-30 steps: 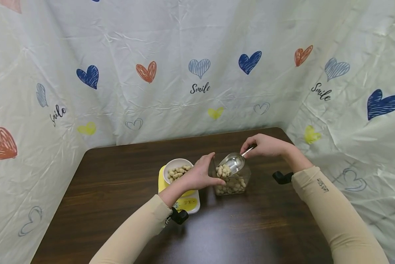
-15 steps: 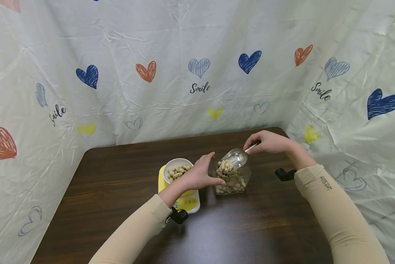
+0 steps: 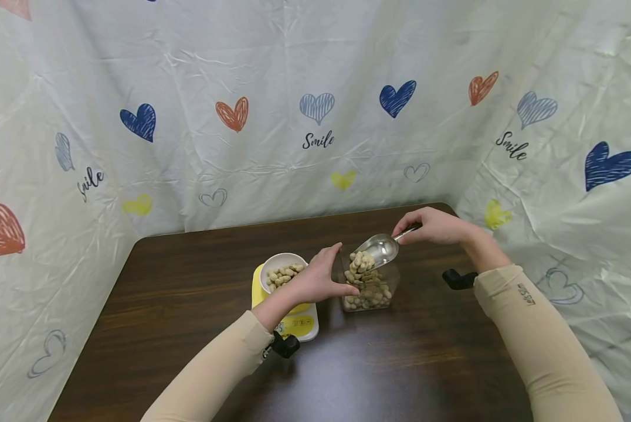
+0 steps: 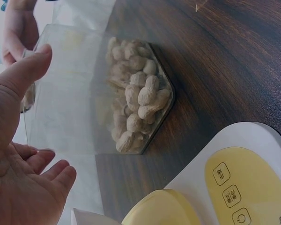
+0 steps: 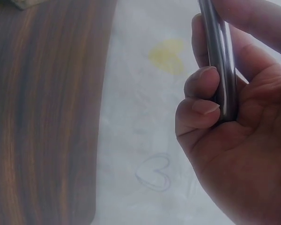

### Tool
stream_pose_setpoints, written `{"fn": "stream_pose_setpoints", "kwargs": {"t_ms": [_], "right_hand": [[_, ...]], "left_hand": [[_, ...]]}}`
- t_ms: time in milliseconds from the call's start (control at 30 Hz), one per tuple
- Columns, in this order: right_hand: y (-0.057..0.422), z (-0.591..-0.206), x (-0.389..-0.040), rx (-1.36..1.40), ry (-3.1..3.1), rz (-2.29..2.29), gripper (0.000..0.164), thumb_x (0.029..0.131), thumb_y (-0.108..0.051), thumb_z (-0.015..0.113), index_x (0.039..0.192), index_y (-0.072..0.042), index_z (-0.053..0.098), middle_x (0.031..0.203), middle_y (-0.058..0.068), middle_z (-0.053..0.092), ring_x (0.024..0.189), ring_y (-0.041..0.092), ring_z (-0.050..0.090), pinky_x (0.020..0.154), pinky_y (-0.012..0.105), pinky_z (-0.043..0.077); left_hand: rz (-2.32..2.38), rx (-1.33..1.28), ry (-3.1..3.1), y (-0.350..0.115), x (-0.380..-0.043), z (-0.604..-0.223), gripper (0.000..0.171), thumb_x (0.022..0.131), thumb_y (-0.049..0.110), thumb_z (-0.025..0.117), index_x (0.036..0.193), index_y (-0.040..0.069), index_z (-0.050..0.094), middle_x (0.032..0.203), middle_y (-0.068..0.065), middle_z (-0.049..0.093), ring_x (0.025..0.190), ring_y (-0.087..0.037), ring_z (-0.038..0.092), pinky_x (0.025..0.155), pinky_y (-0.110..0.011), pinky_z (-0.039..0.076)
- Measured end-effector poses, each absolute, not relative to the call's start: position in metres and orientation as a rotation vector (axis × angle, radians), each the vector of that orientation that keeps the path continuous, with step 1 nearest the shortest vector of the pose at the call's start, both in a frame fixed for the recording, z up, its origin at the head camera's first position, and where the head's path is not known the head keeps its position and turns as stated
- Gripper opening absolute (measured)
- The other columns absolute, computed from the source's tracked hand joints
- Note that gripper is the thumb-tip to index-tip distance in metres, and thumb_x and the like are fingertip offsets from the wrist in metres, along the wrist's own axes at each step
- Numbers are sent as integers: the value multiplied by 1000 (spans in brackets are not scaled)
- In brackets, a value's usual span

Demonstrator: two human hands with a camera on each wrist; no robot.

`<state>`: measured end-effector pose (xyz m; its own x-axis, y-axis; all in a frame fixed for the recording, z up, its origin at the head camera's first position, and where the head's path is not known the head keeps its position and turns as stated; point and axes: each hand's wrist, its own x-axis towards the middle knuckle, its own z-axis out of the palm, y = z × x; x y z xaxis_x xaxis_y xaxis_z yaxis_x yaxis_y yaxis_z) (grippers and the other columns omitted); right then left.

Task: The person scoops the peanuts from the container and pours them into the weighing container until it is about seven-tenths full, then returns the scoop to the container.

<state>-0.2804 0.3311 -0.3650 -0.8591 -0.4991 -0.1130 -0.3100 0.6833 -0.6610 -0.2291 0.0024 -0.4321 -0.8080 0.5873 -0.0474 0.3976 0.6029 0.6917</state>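
Note:
In the head view my right hand point(image 3: 434, 227) grips the handle of a metal scoop point(image 3: 384, 249). Its bowl tilts down to the left, with peanuts point(image 3: 362, 261) at its lip, over a clear plastic container point(image 4: 68, 93). More peanuts point(image 4: 140, 93) lie in the bottom of that container. My left hand point(image 3: 321, 280) holds the container at its rim, the thumb on the near side and the fingers on the left. In the right wrist view, curled fingers point(image 5: 201, 84) wrap the scoop handle point(image 5: 223, 70); the scoop's bowl is out of that view.
Left of the container, a white bowl point(image 3: 284, 256) of peanuts stands on a yellow and white kitchen scale point(image 3: 307, 329), partly behind my left forearm. All stand on a dark wooden table point(image 3: 189, 281). A white curtain point(image 3: 268, 170) with printed hearts hangs behind the table and at its sides.
My right hand has drawn the scoop up and a little to the right, with peanuts still at its lip. The left hand and container have stayed in place.

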Motion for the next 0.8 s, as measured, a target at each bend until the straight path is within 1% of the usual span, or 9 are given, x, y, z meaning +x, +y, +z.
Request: {"fn": "stream_pose_setpoints", "kwargs": {"t_ms": [100, 200, 333, 400, 500, 600, 700, 800], "right_hand": [[332, -364, -280, -640, 2614, -965, 21, 94, -30, 77, 112, -19, 77, 121, 1, 69, 113, 21, 59, 87, 41, 50], [333, -363, -279, -634, 2614, -980, 20, 94, -31, 77, 111, -20, 77, 121, 1, 69, 114, 22, 59, 88, 42, 50], [333, -363, -278, -628, 2614, -1002, 20, 94, -30, 77, 111, -19, 77, 122, 1, 69, 117, 22, 59, 89, 43, 50], [333, -362, -277, -625, 2612, -1013, 20, 94, -30, 77, 111, -18, 77, 121, 2, 69, 116, 23, 60, 88, 43, 50], [331, -361, -276, -619, 2608, -1032, 21, 94, -29, 77, 111, -17, 77, 119, 2, 70, 113, 23, 61, 88, 43, 50], [329, -360, -275, -610, 2597, -1052, 21, 95, -30, 76, 112, -17, 77, 117, 2, 70, 110, 23, 62, 88, 43, 50], [326, -361, -276, -611, 2611, -1041, 22, 95, -34, 76, 112, -20, 77, 117, 0, 70, 109, 23, 62, 88, 43, 50], [323, -363, -277, -612, 2631, -1032, 23, 95, -37, 76, 112, -22, 77, 117, -1, 70, 108, 22, 62, 88, 43, 50]], "left_hand": [[1023, 806, 2554, 2, -230, -433, 117, 83, 52, 83, 165, 10, 11, 166, -16, 23, 152, -28, 23, 118, -45, 29], [1045, 798, 2541, 1, -229, -434, 121, 83, 52, 83, 166, 11, 5, 168, -16, 18, 153, -28, 19, 119, -46, 28], [1077, 790, 2524, -3, -229, -433, 127, 81, 55, 84, 166, 16, -3, 170, -13, 10, 155, -24, 13, 120, -45, 26], [1102, 798, 2518, -8, -229, -431, 129, 80, 56, 84, 165, 18, -4, 170, -9, 10, 155, -22, 13, 120, -45, 25], [1143, 829, 2512, -17, -229, -426, 127, 80, 57, 83, 166, 22, -3, 170, -3, 13, 154, -20, 14, 119, -46, 26], [1180, 858, 2523, -29, -229, -420, 123, 80, 57, 83, 166, 24, 1, 169, 2, 17, 154, -17, 15, 119, -46, 27], [1189, 876, 2552, -46, -230, -416, 120, 80, 61, 82, 166, 27, 7, 168, 8, 19, 153, -13, 14, 119, -46, 26], [1207, 862, 2584, -65, -231, -413, 115, 79, 63, 81, 165, 32, 10, 166, 12, 20, 152, -12, 15, 118, -48, 28]]}}
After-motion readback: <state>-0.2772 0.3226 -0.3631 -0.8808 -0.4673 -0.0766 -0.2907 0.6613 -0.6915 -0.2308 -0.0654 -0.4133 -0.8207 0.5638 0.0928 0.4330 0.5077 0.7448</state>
